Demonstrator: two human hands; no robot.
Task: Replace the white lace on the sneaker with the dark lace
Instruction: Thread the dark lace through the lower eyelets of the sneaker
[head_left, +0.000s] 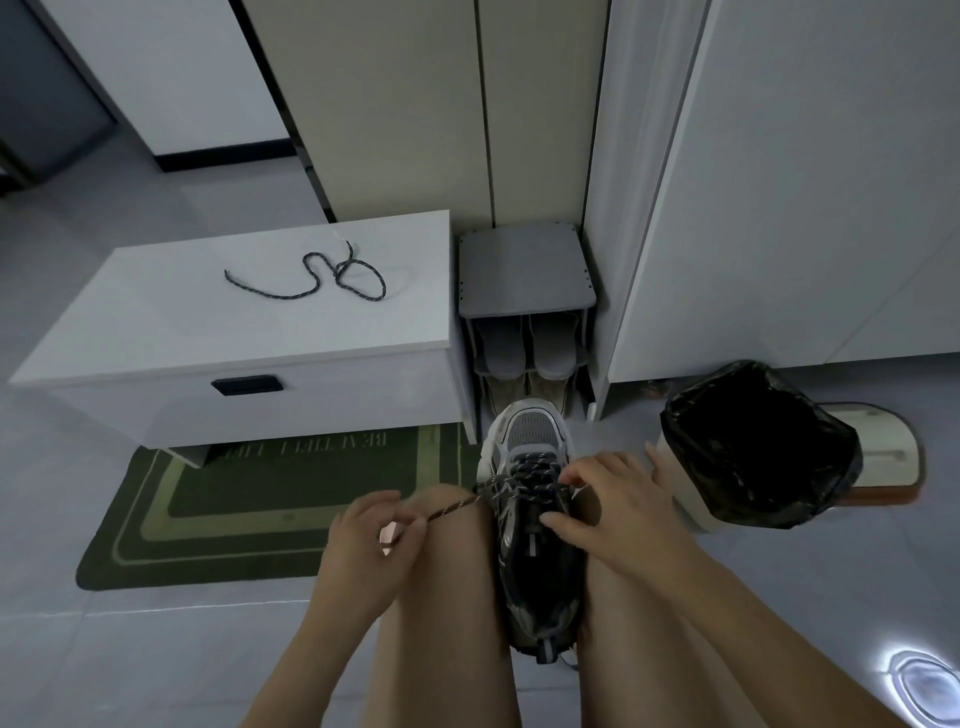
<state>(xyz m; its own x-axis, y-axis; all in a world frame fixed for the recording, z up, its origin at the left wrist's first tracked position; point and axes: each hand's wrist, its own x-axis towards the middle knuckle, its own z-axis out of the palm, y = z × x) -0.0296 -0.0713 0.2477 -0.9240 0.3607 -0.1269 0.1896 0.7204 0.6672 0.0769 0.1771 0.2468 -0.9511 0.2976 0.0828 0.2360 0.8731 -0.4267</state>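
Observation:
A grey, white and black sneaker (530, 441) sits wedged between the person's knees, toe pointing away. A dark speckled lace (527, 475) crisscrosses its eyelets. My left hand (371, 540) pinches one end of that lace and holds it taut out to the left of the shoe. My right hand (608, 501) rests over the shoe's right side, fingertips at the lacing and thumb on the tongue. A second dark lace (322, 275) lies loose and coiled on the white cabinet top (208, 322). No white lace shows.
A low white drawer cabinet (311, 400) stands ahead on the left over a green doormat (218, 519). A small grey shoe rack (527, 280) with slippers is beyond the sneaker. A bin lined with a black bag (758, 447) stands right.

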